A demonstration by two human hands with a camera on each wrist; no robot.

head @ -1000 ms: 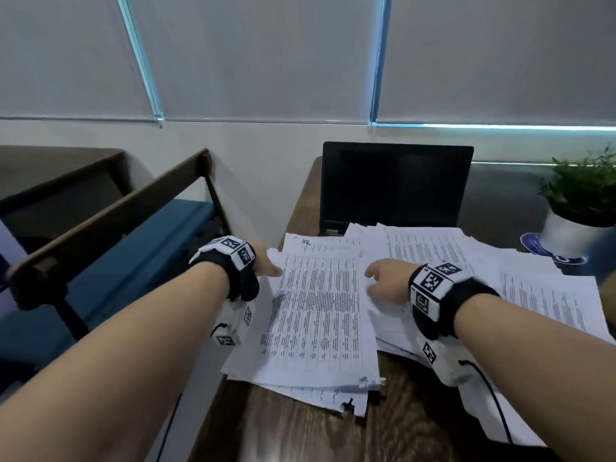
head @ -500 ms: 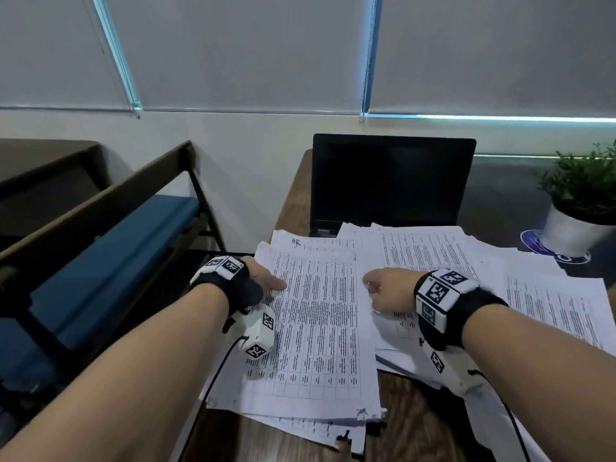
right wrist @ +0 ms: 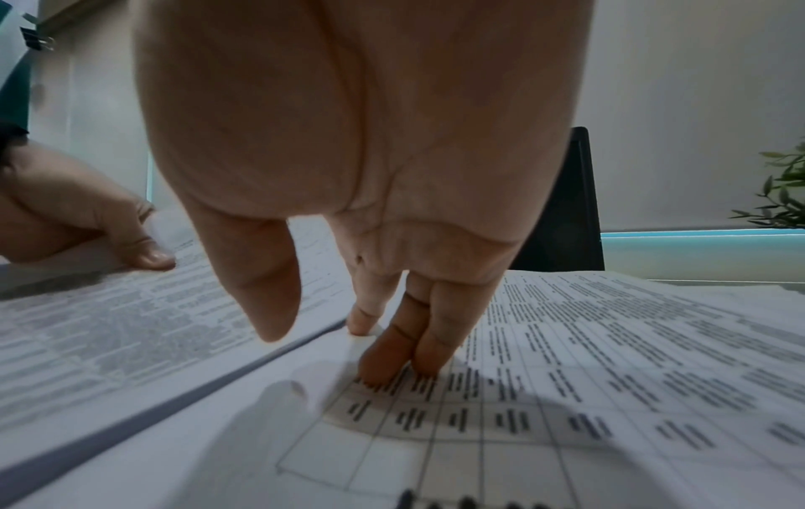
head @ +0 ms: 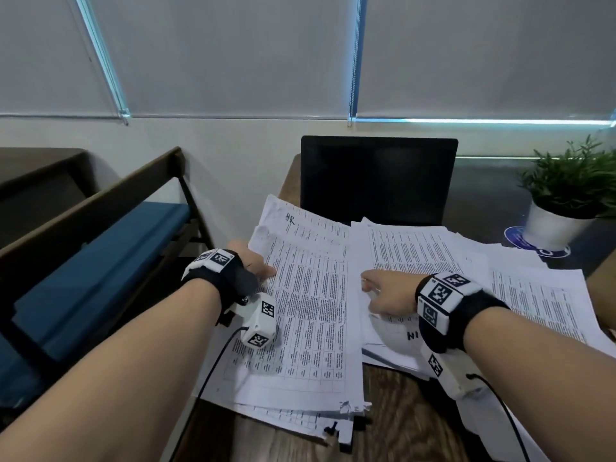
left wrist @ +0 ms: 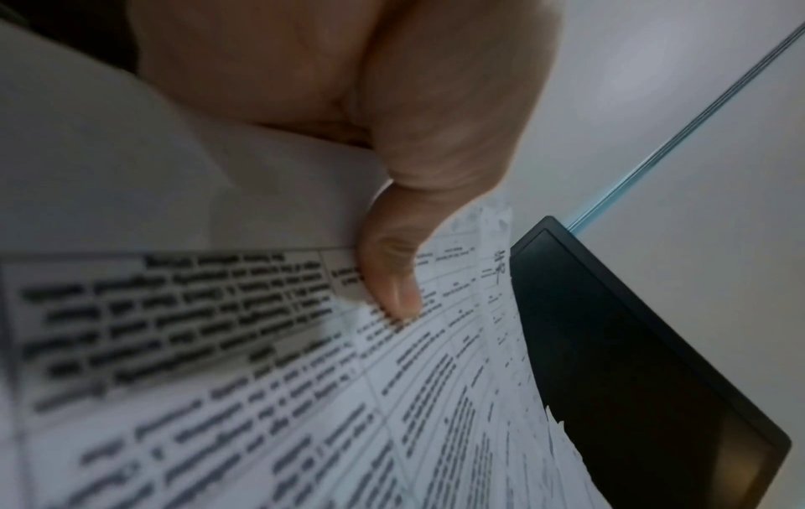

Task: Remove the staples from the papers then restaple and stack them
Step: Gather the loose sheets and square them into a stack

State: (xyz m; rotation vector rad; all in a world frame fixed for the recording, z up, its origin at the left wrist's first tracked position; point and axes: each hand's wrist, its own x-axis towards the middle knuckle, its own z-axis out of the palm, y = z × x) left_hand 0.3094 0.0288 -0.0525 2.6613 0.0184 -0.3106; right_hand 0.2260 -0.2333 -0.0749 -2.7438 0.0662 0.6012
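My left hand (head: 253,261) pinches the left edge of the left paper stack (head: 310,315), thumb on top, while my right hand (head: 386,291) presses straight fingertips (right wrist: 392,358) onto the right paper pile (head: 433,255).

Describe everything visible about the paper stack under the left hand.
The left paper stack is a pile of white sheets printed with tables of small dark text, lying on the wooden desk in front of the dark laptop. A handwritten mark sits near the far corner of a sheet showing beyond the top one. Its near right corner looks torn and ragged. The left hand grips its left edge, thumb on top.
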